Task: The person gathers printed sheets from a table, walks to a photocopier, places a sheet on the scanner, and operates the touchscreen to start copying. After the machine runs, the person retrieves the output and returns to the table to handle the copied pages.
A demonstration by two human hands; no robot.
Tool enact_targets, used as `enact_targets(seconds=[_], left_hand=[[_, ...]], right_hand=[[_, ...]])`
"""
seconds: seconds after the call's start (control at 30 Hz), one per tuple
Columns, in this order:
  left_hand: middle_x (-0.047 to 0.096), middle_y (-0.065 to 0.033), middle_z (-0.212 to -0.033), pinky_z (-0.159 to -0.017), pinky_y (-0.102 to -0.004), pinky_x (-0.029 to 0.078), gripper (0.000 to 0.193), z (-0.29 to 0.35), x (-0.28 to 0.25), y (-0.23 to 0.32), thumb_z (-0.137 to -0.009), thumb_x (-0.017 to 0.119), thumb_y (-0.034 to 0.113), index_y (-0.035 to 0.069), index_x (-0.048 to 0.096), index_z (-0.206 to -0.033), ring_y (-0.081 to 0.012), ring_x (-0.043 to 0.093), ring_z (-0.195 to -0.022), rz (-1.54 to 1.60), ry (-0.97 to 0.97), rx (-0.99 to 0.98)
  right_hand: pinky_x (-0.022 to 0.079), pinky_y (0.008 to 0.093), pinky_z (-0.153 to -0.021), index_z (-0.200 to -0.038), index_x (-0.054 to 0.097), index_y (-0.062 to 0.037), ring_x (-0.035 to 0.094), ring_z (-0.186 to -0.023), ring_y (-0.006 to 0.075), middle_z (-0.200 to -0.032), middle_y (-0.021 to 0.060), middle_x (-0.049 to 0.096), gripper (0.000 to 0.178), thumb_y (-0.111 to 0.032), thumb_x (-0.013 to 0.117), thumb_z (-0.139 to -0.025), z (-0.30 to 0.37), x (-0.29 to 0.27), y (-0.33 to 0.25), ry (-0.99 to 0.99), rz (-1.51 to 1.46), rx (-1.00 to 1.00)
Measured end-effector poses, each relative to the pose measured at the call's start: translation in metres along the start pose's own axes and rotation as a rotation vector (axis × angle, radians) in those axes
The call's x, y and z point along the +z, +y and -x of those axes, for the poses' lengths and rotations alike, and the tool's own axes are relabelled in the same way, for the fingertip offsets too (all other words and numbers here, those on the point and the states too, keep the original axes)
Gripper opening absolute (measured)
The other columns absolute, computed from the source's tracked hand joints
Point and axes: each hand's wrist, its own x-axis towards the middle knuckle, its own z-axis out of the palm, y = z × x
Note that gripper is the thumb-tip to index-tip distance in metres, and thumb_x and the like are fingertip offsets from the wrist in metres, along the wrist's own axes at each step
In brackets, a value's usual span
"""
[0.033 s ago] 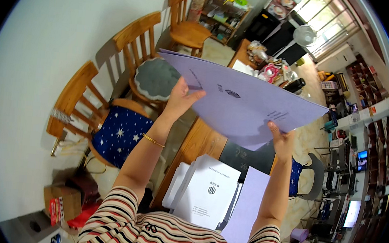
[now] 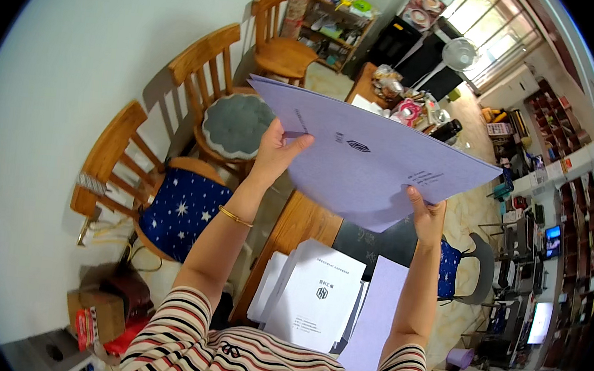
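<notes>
A wide lavender paper cover (image 2: 369,163) with small dark printing is held up in front of me, tilted, above the table. My left hand (image 2: 279,152) pinches its left edge, thumb on the printed face. On the right edge, my right hand (image 2: 427,211) grips it the same way; the fingers of both hands are mostly hidden behind it. Below, a stack of white printed sheets (image 2: 319,297) lies on the wooden table (image 2: 301,221) close to my body. Another lavender sheet (image 2: 376,312) lies just right of that stack, under my right forearm.
A dark mat (image 2: 369,245) covers the table's middle. Wooden chairs stand along the left wall, one with a blue star cushion (image 2: 183,207), one with a grey cushion (image 2: 233,125). Clutter and a fan (image 2: 459,54) are at the far end. A grey chair (image 2: 477,268) stands at right.
The cover's lower edge has come slightly nearer to me, and its face has tilted a little. Both hands keep their hold. The view has shifted slightly.
</notes>
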Motion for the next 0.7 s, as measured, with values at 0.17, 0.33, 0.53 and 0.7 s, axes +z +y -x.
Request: enact_targets(seconds=[0.17,0.33,0.53,0.7], left_hand=[[0.060,-0.0038,-0.098,-0.080,-0.0249,0.044,0.022,-0.003,0.045,0.008,-0.088,0.062,0.009,0.000,0.054,-0.105,-0.0110,0.055,-0.087,-0.282,0.146,-0.019],[0.060,-0.0092,-0.098,-0.081,-0.0277,0.044,0.022,0.030,0.050,-0.038,-0.088,0.059,0.008,-0.003,0.052,-0.105,-0.0155,0.055,-0.089,-0.463,0.228,0.052],[0.059,-0.0114,-0.102,-0.084,-0.0286,0.043,0.028,0.078,0.022,-0.089,-0.087,0.058,0.007,-0.003,0.049,-0.112,-0.0177,0.055,-0.093,-0.494,0.199,-0.109],[0.059,-0.0116,-0.101,-0.084,-0.0299,0.044,0.027,0.088,0.009,-0.093,-0.087,0.058,0.006,-0.002,0.050,-0.111,-0.0186,0.056,-0.094,-0.535,0.161,-0.072]], right_hand=[[0.043,0.0260,-0.079,-0.097,0.067,-0.0002,0.056,-0.087,0.0107,-0.094,0.0026,0.065,0.018,-0.014,0.067,-0.085,0.021,0.007,0.047,0.266,-0.084,0.147],[0.043,0.0276,-0.080,-0.101,0.065,-0.0013,0.056,-0.089,0.0117,-0.096,0.0038,0.064,0.024,-0.017,0.070,-0.083,0.053,0.029,0.093,0.391,-0.175,0.321],[0.042,0.0303,-0.084,-0.103,0.063,0.0005,0.056,-0.092,0.0153,-0.100,0.0054,0.063,0.031,-0.017,0.073,-0.079,0.086,0.036,0.127,0.393,-0.297,0.555],[0.043,0.0296,-0.081,-0.102,0.064,-0.0008,0.056,-0.089,0.0142,-0.098,0.0046,0.064,0.031,-0.018,0.074,-0.079,0.103,0.034,0.137,0.363,-0.312,0.500]])
